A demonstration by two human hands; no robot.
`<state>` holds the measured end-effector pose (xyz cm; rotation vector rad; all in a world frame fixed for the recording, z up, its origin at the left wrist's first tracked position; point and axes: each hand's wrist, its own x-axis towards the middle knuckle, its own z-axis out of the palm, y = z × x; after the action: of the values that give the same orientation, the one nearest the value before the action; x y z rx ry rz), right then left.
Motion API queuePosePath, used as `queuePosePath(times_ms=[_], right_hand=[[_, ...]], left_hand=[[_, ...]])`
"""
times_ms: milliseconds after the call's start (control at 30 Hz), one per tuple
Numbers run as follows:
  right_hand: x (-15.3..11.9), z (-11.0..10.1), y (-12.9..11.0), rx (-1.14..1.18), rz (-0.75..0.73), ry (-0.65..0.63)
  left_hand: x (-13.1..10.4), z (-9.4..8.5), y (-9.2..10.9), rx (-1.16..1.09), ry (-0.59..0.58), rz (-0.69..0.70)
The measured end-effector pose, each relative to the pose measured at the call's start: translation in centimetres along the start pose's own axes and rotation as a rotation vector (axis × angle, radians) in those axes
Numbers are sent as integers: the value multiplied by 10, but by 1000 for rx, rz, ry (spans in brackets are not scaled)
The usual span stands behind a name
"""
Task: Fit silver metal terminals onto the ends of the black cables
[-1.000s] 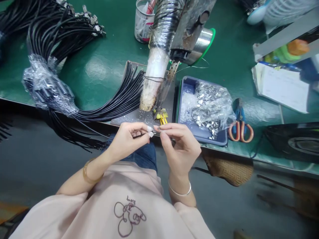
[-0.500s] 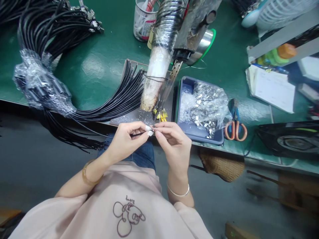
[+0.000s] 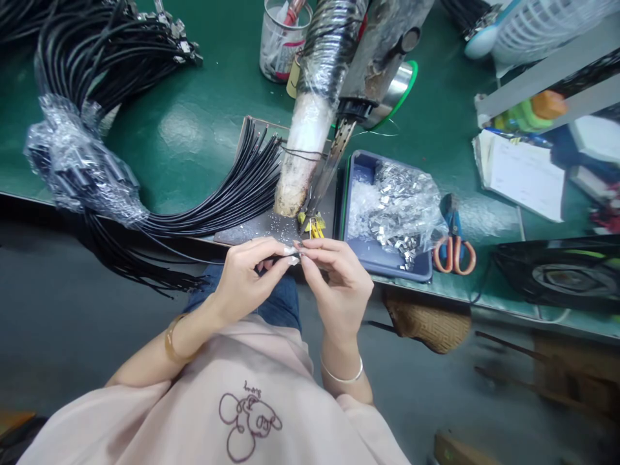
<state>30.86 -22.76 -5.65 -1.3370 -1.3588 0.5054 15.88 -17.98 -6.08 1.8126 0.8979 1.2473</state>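
Note:
My left hand (image 3: pixel 249 274) pinches the end of a thin black cable (image 3: pixel 206 261) between thumb and forefinger, over the table's front edge. The cable runs back left to a bundle of black cables (image 3: pixel 208 216). Fingertip to fingertip with it, my right hand (image 3: pixel 341 281) is closed in a pinch at the cable's tip; the small piece there is mostly hidden. Just beyond my fingers, a slotted metal barrel, like a soldering iron's (image 3: pixel 332 171), points down at a yellow piece (image 3: pixel 316 226). A blue tray (image 3: pixel 387 266) of small metal connectors (image 3: pixel 400 194) lies right of it.
A white-tipped, plastic-wrapped tube (image 3: pixel 305 142) reaches down beside the barrel. Orange-handled cutters (image 3: pixel 454 242) lie right of the tray. Behind stand a mesh cup (image 3: pixel 281 48) and a solder spool (image 3: pixel 394 93). Plastic film (image 3: pixel 82 161) wraps part of the cables at left.
Both hands stay together at the cable's tip, with only slight shifts of the fingers. The view has turned a little; objects at right appear slightly further left.

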Motion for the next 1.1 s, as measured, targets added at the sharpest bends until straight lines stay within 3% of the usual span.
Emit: queuePosePath(times_ms=[233,500,767,867,1000,1100], right_hand=[[0,-3,-3,-176,-180,13],[-4,-4,-1,46,19,-23],[-3,-9,-6,-154,-184,-17],[-3,-9,-6,-55,-44,-35],[-2,-6,0,329,281,-114],[-2,-3,3,482,383,-137]], left_hand=[[0,-2,-1,1,-48,70],[0,-5,-2,10,-121,148],[0,-8,-2,62,-140,150],[-1,-7,-2,81,-132,181],[-3,-5,0,91,-91,280],[-4,-5,4,-27,-80,175]])
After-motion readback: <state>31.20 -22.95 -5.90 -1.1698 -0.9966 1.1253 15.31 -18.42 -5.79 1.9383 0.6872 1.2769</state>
